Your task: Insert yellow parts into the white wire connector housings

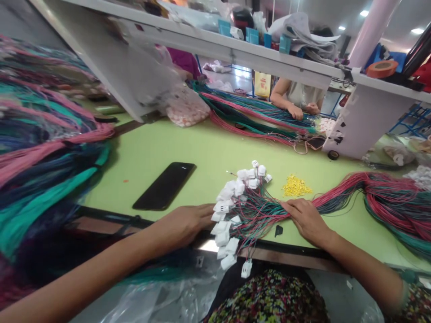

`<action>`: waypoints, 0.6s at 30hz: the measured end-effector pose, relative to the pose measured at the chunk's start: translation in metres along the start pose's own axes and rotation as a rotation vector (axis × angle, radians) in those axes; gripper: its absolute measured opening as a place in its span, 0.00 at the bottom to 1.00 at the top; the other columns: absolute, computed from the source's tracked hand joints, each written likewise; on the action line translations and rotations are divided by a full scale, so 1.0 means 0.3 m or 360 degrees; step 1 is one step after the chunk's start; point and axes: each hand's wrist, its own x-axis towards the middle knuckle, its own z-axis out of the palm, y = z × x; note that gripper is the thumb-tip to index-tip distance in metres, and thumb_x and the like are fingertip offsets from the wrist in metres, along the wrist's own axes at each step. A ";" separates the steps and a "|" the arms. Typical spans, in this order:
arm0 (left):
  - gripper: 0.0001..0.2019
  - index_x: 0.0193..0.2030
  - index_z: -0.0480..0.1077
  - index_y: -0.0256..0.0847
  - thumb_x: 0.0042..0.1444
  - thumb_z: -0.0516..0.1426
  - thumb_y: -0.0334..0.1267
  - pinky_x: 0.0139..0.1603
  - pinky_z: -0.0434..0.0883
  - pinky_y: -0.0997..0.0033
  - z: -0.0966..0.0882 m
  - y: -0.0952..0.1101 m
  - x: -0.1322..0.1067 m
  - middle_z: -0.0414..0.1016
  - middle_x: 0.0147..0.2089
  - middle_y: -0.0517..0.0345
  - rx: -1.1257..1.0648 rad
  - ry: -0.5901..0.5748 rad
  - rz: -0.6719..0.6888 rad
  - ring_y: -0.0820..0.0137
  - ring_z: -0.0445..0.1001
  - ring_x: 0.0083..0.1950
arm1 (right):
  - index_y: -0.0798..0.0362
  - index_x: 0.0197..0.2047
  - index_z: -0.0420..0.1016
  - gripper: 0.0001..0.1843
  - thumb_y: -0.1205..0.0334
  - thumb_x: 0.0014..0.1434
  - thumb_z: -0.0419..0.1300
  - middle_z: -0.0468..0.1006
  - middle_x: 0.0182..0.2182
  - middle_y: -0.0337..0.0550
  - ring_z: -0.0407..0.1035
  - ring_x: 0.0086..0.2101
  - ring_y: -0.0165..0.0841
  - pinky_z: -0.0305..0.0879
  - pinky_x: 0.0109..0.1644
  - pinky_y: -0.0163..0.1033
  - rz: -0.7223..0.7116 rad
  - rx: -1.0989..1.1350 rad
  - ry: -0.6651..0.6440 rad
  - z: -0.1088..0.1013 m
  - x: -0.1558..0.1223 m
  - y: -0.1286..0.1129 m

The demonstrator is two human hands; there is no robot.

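Observation:
A bundle of red, green and dark wires [397, 202] runs across the green table [208, 152] and ends in a cluster of small white plastic connectors [232, 211]. My right hand [305, 220] closes over the wires just behind the connectors. My left hand [186, 224] lies at the table's near edge, its fingertips against the left side of the cluster. Small yellow parts [296, 186] lie in a loose pile just above my right hand. A black smartphone [164, 186] rests on the table to the left of the connectors.
A large bundle of pink, teal and dark wires [43, 152] fills the left side. Across the table, a co-worker's hands [295, 112] are at another wire bundle [249, 116]. A white shelf [235, 56] with assorted items spans above, and a clear bag of pale parts [185, 107] sits below it.

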 end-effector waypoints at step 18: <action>0.16 0.54 0.73 0.39 0.61 0.53 0.27 0.59 0.72 0.46 0.095 0.212 0.125 0.80 0.55 0.46 -0.0125 0.0744 -0.0041 0.55 0.73 0.61 | 0.43 0.69 0.61 0.26 0.67 0.71 0.51 0.77 0.49 0.51 0.70 0.47 0.43 0.71 0.49 0.51 -0.0085 0.0041 0.0073 -0.026 -0.030 0.091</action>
